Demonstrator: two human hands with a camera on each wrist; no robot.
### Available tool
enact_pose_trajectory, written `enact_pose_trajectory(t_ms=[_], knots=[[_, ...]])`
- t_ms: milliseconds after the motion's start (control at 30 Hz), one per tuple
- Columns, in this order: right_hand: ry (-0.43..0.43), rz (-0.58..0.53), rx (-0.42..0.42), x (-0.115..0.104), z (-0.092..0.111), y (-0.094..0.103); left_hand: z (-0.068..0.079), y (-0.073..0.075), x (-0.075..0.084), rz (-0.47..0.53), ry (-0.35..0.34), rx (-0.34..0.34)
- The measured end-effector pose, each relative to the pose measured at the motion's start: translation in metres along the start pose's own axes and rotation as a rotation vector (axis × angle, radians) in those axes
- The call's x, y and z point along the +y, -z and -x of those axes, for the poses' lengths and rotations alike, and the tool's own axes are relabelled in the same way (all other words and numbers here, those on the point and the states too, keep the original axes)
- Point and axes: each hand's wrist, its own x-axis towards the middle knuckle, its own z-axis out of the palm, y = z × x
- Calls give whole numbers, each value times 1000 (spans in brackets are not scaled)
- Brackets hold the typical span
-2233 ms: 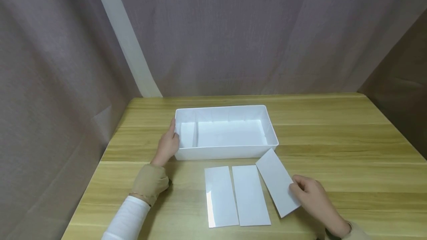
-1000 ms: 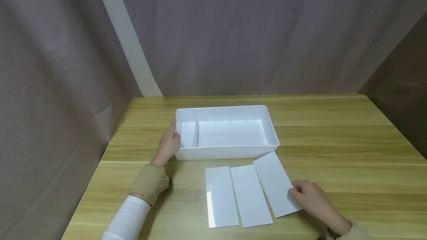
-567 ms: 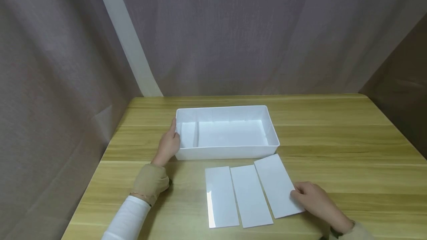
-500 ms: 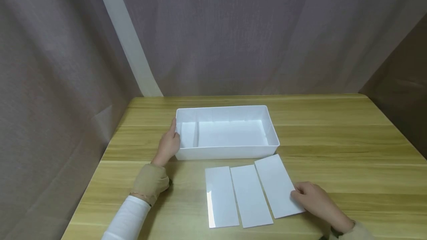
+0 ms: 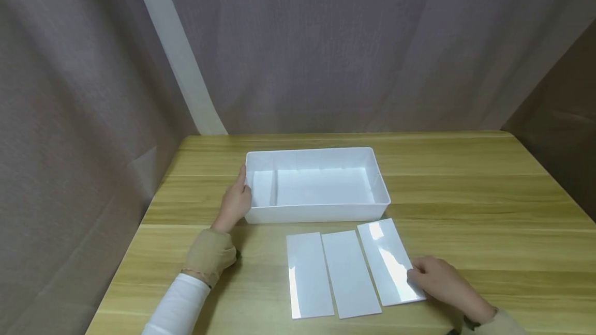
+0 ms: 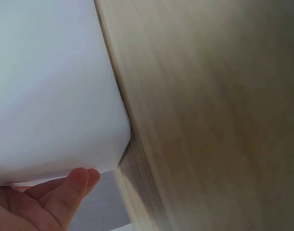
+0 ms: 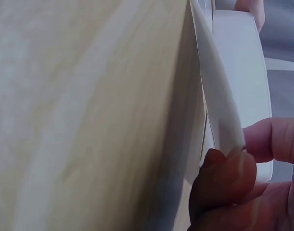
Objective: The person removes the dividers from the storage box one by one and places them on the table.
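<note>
A white rectangular storage box [image 5: 307, 213] stands on the table, with one low divider [image 5: 273, 188] near its left end. My left hand [image 5: 234, 201] grips the box's left end; in the left wrist view its fingertips [image 6: 78, 179] are at the box wall. Three thin white panels lie in front of the box: a left panel [image 5: 308, 273], a middle panel [image 5: 351, 273] and a right panel [image 5: 379, 252] with bright glare. My right hand [image 5: 442, 280] pinches the right panel by its right edge. In the right wrist view this panel [image 7: 217, 91] is tilted up off the wood.
The wooden table [image 5: 489, 211] extends to the right of the box and panels. Behind it hangs a grey-purple curtain [image 5: 326, 50] with a pale strip [image 5: 179, 50] at the left. A dark brown cloth [image 5: 563, 118] hangs at the right side.
The right panel, pinched throughout, has turned and come slightly toward me, and glare now shows on it. The middle panel shifted a little early on. Left hand and box have stayed almost still.
</note>
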Motion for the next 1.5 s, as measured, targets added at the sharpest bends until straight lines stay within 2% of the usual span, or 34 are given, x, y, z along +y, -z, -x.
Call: enact_pose_trajectory(t_ms=[267,500,633,1033,1267,1500], knots=[[-61,18,-17,0,-1,0,0,0,0,7,4,-4],[-52,68,-25,1,0,1,0,0,0,-7,-8,21],[-52,88,-27,2,0,1,0,0,0,-12,-6,12],[-110,106,-35,-2,-2,2,1,0,0,-2,-6,7],[-55,130,-13,0,-2,2,1,0,0,18,-6,-2],[-65,119,-12,-3,-1,3,0,0,0,4,-6,1]])
